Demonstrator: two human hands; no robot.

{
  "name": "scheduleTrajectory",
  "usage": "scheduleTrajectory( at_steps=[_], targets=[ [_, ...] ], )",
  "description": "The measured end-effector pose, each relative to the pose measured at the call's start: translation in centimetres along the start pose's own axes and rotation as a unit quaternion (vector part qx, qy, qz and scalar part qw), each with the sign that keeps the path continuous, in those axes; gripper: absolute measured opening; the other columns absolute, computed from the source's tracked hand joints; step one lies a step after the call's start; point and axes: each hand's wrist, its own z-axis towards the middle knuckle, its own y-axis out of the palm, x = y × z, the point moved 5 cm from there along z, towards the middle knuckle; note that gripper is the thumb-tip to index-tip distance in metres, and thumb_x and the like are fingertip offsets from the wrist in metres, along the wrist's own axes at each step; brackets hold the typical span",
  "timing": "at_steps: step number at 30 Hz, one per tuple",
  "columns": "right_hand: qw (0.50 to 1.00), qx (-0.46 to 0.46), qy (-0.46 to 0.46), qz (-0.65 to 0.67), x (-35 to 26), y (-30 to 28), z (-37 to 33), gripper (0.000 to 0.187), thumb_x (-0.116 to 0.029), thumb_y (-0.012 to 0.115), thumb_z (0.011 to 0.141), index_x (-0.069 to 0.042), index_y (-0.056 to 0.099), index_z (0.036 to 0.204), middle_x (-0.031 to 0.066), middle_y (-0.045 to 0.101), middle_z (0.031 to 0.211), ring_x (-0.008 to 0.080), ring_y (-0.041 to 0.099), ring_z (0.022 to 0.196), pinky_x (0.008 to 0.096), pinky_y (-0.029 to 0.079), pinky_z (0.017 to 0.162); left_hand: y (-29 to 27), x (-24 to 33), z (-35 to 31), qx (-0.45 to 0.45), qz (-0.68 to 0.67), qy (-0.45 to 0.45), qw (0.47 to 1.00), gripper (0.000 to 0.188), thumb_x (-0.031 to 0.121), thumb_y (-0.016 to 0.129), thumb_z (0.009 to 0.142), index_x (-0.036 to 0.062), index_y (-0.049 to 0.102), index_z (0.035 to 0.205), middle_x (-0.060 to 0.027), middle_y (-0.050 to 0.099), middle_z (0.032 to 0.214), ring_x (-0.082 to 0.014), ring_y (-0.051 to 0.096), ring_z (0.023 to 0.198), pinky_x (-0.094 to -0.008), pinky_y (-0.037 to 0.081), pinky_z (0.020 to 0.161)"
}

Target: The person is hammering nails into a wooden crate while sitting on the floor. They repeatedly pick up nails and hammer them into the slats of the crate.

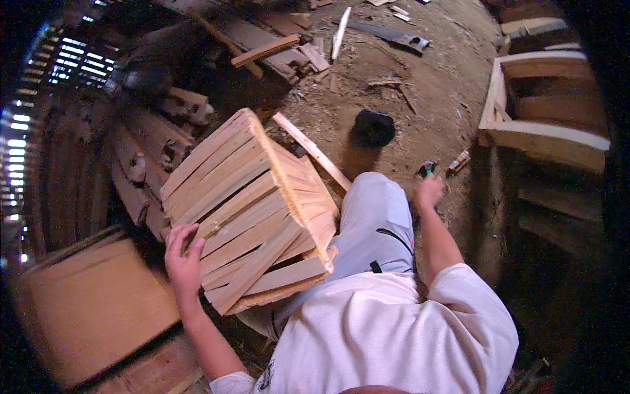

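Observation:
A wooden slatted crate [246,207] lies tilted on its side against my knee, its slats facing up. My left hand [184,259] rests flat on the lower left slats with its fingers spread, steadying it. My right hand [428,190] reaches out past my knee and closes round a small dark tool [426,169] with a green part. How the tool is shaped is hard to tell.
A long wooden strip [314,151] lies behind the crate. A dark round object [374,127] sits on the dirt floor. Finished wooden crates [545,125] are stacked at right, a saw [394,36] and scrap wood at top, a cardboard sheet [92,308] lower left.

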Motion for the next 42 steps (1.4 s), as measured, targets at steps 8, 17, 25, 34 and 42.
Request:
scheduleTrajectory(
  at_steps=[8,17,25,34,42],
  targets=[
    [0.898,-0.099,-0.428,0.009,-21.1,-3.1,-2.8,0.020,-0.007,0.064,0.083,-0.002,0.065,0.102,0.0202,0.066,0.106,0.0383,0.064,0.108,0.0478,0.057,0.089,0.6,-1.6,-1.0,0.012,-0.075,0.029,0.997,0.028,-0.006,0.068,0.088,-0.0036,0.067,0.116,-0.0114,0.060,0.125,-0.0222,0.060,0.120,-0.0347,0.049,0.108],
    [0.900,-0.186,-0.392,-0.052,-25.1,4.2,0.8,0.031,-0.021,0.049,0.102,-0.010,0.069,0.122,0.0221,0.074,0.109,0.0411,0.074,0.096,0.0533,0.060,0.079,1.1,-0.4,-2.1,0.071,-0.002,0.061,0.996,0.028,0.000,0.068,0.084,-0.0021,0.068,0.112,-0.0130,0.061,0.118,-0.0268,0.057,0.117,-0.0376,0.049,0.104],
    [0.929,-0.182,-0.305,0.109,-25.0,5.0,2.2,0.038,-0.033,0.044,0.107,-0.008,0.067,0.123,0.0233,0.073,0.113,0.0470,0.070,0.104,0.0554,0.057,0.085,0.9,0.2,-1.7,0.084,-0.005,0.069,0.994,0.028,0.000,0.070,0.081,-0.0007,0.069,0.109,-0.0132,0.063,0.114,-0.0287,0.056,0.114,-0.0380,0.046,0.102],
    [0.891,-0.068,-0.448,0.002,-26.5,1.3,1.3,0.022,-0.021,0.055,0.097,-0.006,0.072,0.096,0.0235,0.072,0.096,0.0467,0.070,0.093,0.0575,0.056,0.081,0.9,0.5,-1.6,0.084,-0.001,0.075,0.994,0.027,0.000,0.072,0.080,-0.0006,0.069,0.107,-0.0136,0.063,0.111,-0.0300,0.057,0.111,-0.0393,0.046,0.102],
    [0.881,0.025,-0.459,0.111,-25.9,-1.1,1.6,0.013,-0.018,0.060,0.098,-0.006,0.067,0.097,0.0207,0.068,0.099,0.0448,0.066,0.089,0.0541,0.053,0.074,0.6,0.4,-1.3,0.087,0.007,0.094,0.992,0.031,0.002,0.072,0.082,0.0017,0.070,0.112,-0.0137,0.063,0.114,-0.0320,0.057,0.114,-0.0406,0.045,0.104]
  ],
)
